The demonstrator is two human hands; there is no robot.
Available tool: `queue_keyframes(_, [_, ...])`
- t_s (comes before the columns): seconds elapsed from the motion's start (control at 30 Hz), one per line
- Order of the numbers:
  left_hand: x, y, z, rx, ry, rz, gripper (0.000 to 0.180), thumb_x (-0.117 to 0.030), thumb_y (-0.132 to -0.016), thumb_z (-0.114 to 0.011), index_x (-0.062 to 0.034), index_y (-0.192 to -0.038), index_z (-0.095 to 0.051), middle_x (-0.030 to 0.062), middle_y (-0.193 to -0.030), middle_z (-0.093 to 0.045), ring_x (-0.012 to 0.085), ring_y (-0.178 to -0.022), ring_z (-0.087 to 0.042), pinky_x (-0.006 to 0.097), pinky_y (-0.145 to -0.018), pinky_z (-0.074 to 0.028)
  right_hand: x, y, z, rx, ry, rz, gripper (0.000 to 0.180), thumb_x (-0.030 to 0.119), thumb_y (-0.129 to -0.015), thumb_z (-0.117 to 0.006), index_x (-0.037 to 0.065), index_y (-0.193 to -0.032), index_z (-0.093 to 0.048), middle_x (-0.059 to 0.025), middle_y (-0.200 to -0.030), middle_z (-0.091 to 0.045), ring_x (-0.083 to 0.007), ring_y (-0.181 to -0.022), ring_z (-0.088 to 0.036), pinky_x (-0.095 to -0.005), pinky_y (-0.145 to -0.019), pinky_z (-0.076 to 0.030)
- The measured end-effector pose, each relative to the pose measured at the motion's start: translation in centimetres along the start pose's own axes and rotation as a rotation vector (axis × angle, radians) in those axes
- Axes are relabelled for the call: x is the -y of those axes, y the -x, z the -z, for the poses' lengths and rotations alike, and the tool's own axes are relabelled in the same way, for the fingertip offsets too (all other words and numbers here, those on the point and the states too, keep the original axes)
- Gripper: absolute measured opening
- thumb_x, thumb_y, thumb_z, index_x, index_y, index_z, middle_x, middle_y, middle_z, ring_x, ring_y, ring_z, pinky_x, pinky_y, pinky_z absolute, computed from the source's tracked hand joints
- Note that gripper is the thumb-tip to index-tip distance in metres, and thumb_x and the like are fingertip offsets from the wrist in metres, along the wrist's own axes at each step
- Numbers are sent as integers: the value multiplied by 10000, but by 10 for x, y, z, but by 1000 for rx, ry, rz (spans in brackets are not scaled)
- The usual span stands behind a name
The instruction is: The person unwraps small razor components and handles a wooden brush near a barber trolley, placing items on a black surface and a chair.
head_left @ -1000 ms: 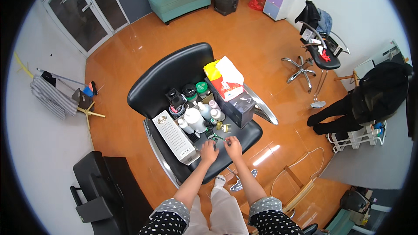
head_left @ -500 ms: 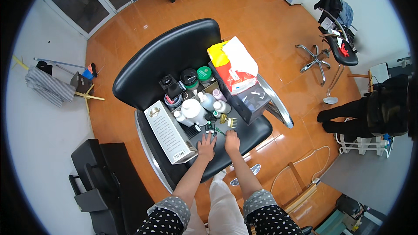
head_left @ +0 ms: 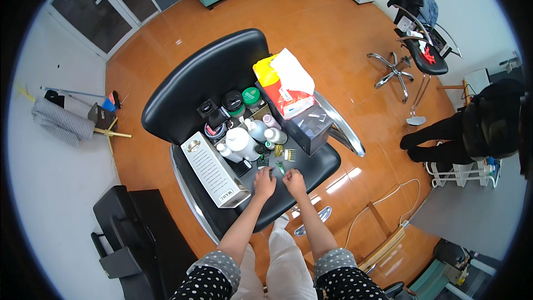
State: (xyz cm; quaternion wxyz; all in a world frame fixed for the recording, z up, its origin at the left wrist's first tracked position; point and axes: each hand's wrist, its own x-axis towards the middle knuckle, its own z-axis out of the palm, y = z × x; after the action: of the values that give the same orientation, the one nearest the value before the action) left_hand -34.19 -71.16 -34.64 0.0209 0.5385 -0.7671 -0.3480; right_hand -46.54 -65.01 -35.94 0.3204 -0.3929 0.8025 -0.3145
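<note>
On the black chair seat point(head_left: 311, 173), my right hand point(head_left: 294, 183) has its fingers closed on a slim green object point(head_left: 280, 167), too small to name surely. My left hand point(head_left: 265, 183) is beside it with bent fingers drawn together; something dark shows at the fingertips, but I cannot make it out. Just beyond the left hand are a black clipper guard comb point(head_left: 262, 162) and a larger black comb piece point(head_left: 242, 168). A yellowish clipper guard point(head_left: 289, 155) lies beyond the right hand. White bottles point(head_left: 241, 142) and a green-lidded jar point(head_left: 251, 96) stand farther back.
A long white-grey box point(head_left: 213, 170) lies along the seat's left side. On the right, a tissue pack point(head_left: 285, 86) rests on a dark clear-sided box point(head_left: 311, 128), near the metal armrest point(head_left: 347, 133). A person in black point(head_left: 444, 144) stands at the far right.
My left fingers, spread on the seat before, are now bent and drawn together. The right hand stays by the green object, which now stands out between the hands. The view has shifted slightly.
</note>
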Motion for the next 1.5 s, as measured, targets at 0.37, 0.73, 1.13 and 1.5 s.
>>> queue_keyframes(0.37, [-55, 55, 79, 316, 1044, 36, 265, -194, -850, -573, 9, -1019, -549, 67, -928, -612, 108, -841, -572, 236, -756, -432, 68, 109, 72, -60, -852, -133, 109, 63, -838, -548, -5, -922, -561, 18, -771, -551, -49, -682, -500, -184, -601, -396])
queue_keyframes(0.73, [-54, 168, 184, 582, 924, -152, 237, -211, -819, -623, 15, -890, -608, 73, -809, -644, 93, -746, -570, 217, -729, -443, 160, 260, 69, -415, -1093, -92, 167, 130, -851, -569, -4, -950, -575, -26, -819, -584, -83, -744, -539, -209, -683, -443])
queue_keyframes(1.13, [-66, 314, 194, 884, 913, -445, 189, -143, -825, -609, 1, -947, -608, 41, -872, -632, 80, -777, -561, 213, -716, -437, 221, 435, 54, -826, -1603, -44, 225, 199, -880, -526, -6, -959, -573, -45, -786, -578, -114, -708, -548, -245, -681, -468])
queue_keyframes(1.5, [-100, 479, 132, 1524, 593, -424, 320, -270, -865, -537, -45, -1092, -556, 54, -989, -614, 75, -778, -555, 207, -705, -438, 174, 625, 44, -1428, -1459, 6, 209, 189, -890, -500, 6, -961, -572, -40, -776, -587, -115, -711, -557, -267, -697, -467])
